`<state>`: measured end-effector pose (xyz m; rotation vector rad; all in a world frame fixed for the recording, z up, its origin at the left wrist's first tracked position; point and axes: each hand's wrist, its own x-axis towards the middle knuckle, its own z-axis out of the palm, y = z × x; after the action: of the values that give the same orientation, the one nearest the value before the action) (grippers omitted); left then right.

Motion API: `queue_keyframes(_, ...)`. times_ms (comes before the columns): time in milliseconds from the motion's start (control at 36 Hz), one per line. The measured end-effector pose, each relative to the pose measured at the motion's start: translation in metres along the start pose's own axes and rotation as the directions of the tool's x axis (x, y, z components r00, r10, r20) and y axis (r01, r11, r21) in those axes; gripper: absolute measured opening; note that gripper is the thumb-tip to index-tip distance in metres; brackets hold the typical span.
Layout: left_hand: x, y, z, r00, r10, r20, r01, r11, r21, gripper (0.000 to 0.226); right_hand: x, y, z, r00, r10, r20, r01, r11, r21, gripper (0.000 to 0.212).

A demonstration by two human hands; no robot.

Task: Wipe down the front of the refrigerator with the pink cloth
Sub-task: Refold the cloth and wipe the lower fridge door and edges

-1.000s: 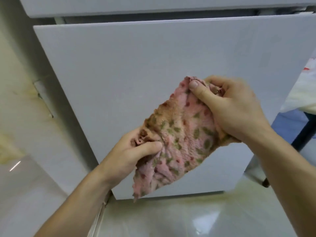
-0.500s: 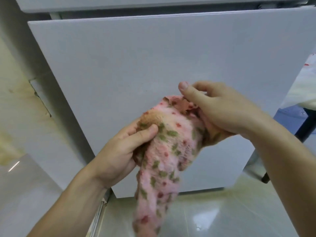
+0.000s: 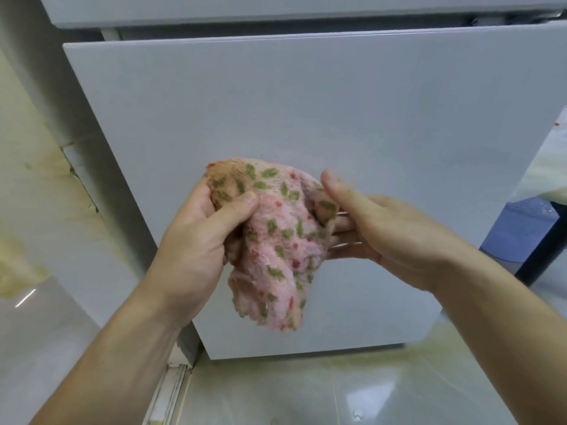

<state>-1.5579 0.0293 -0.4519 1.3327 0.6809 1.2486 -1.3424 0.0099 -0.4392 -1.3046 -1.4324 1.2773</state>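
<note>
Now the left hand [image 3: 196, 240] is bunching the pink cloth [image 3: 276, 240] between thumb and curled fingers, while the right hand [image 3: 383, 231] is lying flat-fingered beneath its edge (thumb lifted clear); the cloth is hanging in front of the refrigerator door [image 3: 306, 102], above glossy floor tiles [image 3: 337, 394].

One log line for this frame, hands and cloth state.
left hand grips pink cloth | right hand straight fingers touch cloth | cloth bunched before refrigerator door, not pressed on it

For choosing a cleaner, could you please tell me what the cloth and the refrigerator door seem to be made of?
Pink cloth: apparently terry towelling, given its fuzzy pile and limp folds. Refrigerator door: smooth, satin white; painted metal or plastic, unclear which.
</note>
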Motion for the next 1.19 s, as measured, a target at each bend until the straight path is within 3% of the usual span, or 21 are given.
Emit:
queue_keyframes(83, 0.0, 0.002, -0.003, 0.999, 0.022, -0.037, -0.021, 1.0, 0.019, 0.032, -0.001, -0.003, 0.002, 0.987, -0.019, -0.157, -0.01, 0.983, -0.183, 0.067)
queue_keyframes(167, 0.0, 0.003, -0.005, 0.999, 0.044, -0.012, -0.044, 0.999, 0.019, 0.028, -0.003, -0.005, 0.007, 0.978, -0.071, -0.195, -0.017, 0.909, -0.417, 0.075)
queue_keyframes(222, -0.001, 0.003, -0.005, 0.999, 0.046, 0.008, -0.046, 0.999, -0.027, 0.03, -0.004, -0.006, 0.011, 0.986, -0.076, -0.151, 0.025, 0.948, -0.317, 0.072)
queue_keyframes(333, -0.001, 0.005, -0.003, 0.999, 0.031, 0.013, -0.03, 0.997, -0.076, 0.04, -0.001, -0.004, 0.016, 0.998, -0.016, -0.054, 0.018, 0.999, 0.032, 0.046)
queue_keyframes(389, -0.001, 0.008, -0.003, 1.0, 0.029, -0.007, -0.03, 0.999, -0.027, 0.039, 0.001, -0.003, 0.016, 0.994, -0.02, -0.104, 0.037, 0.986, 0.162, 0.031)
queue_keyframes(472, -0.001, 0.013, -0.003, 0.997, 0.034, -0.064, -0.032, 0.999, 0.037, 0.025, 0.002, -0.004, 0.013, 0.968, -0.052, -0.246, 0.125, 0.948, 0.292, 0.048)
queue_keyframes(556, -0.002, 0.015, -0.002, 0.985, 0.048, -0.169, -0.038, 0.997, 0.061, 0.03, 0.0, -0.007, 0.009, 0.92, -0.155, -0.36, 0.256, 0.933, 0.253, 0.063)
queue_keyframes(694, -0.002, 0.022, -0.001, 0.952, 0.124, -0.28, -0.082, 0.984, 0.156, 0.053, -0.003, -0.01, 0.002, 0.913, -0.287, -0.29, 0.357, 0.907, 0.224, 0.053)
queue_keyframes(750, -0.002, 0.024, -0.001, 0.957, 0.126, -0.261, -0.079, 0.98, 0.184, 0.056, -0.004, -0.01, 0.001, 0.901, -0.322, -0.293, 0.366, 0.924, 0.112, 0.045)
queue_keyframes(806, -0.002, 0.025, -0.003, 0.973, 0.108, -0.204, -0.058, 0.971, 0.233, 0.057, -0.005, -0.008, -0.001, 0.854, -0.385, -0.35, 0.362, 0.923, -0.132, 0.033)
queue_keyframes(861, -0.001, 0.021, -0.007, 0.972, 0.156, -0.179, -0.072, 0.913, 0.402, 0.048, -0.005, -0.007, -0.002, 0.788, -0.462, -0.408, 0.33, 0.875, -0.355, 0.025)
queue_keyframes(917, 0.0, 0.015, -0.009, 0.951, 0.249, -0.182, -0.091, 0.79, 0.607, 0.041, -0.005, -0.006, -0.002, 0.723, -0.545, -0.425, 0.297, 0.8, -0.522, 0.019)
queue_keyframes(1000, 0.0, 0.006, -0.007, 0.903, 0.389, -0.182, -0.108, 0.616, 0.78, 0.031, -0.003, -0.004, -0.001, 0.693, -0.603, -0.394, 0.188, 0.68, -0.709, 0.009)
queue_keyframes(1111, 0.002, -0.001, -0.006, 0.795, 0.601, -0.08, -0.181, 0.361, 0.915, 0.019, -0.002, -0.005, 0.003, 0.696, -0.57, -0.437, 0.124, 0.695, -0.708, 0.008)
queue_keyframes(1194, 0.008, -0.005, -0.004, 0.755, 0.65, -0.093, -0.198, 0.36, 0.912, 0.015, 0.001, -0.004, 0.015, 0.656, -0.549, -0.517, 0.229, 0.799, -0.557, 0.008)
